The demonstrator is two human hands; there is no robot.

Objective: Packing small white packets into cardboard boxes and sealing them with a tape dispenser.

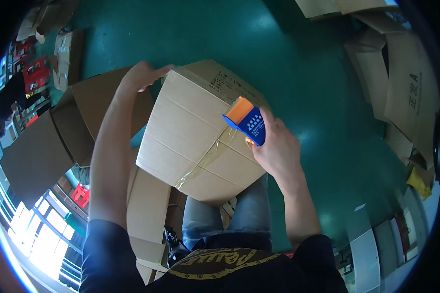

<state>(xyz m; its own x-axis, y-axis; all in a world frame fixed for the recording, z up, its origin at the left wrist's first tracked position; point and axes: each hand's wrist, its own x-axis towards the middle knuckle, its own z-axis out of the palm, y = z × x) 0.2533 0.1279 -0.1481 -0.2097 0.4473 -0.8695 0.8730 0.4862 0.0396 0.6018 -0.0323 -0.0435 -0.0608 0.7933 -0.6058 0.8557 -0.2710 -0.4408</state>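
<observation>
A brown cardboard box is tilted in front of me, its near edge above my thighs. Clear packing tape runs along the seam of the face turned to me, from the near edge toward the far edge. My right hand is wrapped round a blue and orange tape dispenser, whose orange end rests at the box's far right edge, where the tape ends. My left hand is at the box's far left corner, thumb and fingers apart, its fingertips touching the corner or just behind it.
An open cardboard box stands to the left, with more cardboard beside my legs. Flattened cartons lean at the far right. Red stools and another carton are at the far left. The floor is green.
</observation>
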